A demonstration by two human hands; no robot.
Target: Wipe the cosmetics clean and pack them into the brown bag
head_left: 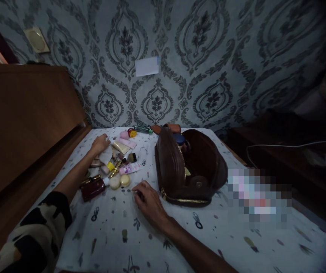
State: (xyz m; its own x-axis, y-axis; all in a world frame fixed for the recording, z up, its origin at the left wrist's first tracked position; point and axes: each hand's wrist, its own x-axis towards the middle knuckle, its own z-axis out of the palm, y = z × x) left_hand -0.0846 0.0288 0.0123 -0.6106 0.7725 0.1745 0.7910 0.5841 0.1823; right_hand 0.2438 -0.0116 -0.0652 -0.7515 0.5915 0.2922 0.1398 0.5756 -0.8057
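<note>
My left hand [99, 145] rests on the patterned white cloth [108, 242] at the left edge of a cosmetics pile, fingers apart and holding nothing. My right hand [150, 203] is curled just in front of the brown bag, thumb and forefinger together at something small and pale that I cannot make out. Between the hands lie a cream tube [120, 147], a pink-white tube [129, 168], a round yellow-lidded jar [125, 180], a paler jar [114, 183] and a dark red purse [92, 189]. The brown bag [170, 163] stands unzipped, with a blue-lidded item [179, 139] inside.
A green bottle [142, 129] and an orange-brown case [173, 128] lie behind, near the patterned wall. A wooden cabinet [23, 125] borders the left side. A blurred-out item [255, 195] lies right of the bag, and a white cable [290, 145] runs across the dark right side.
</note>
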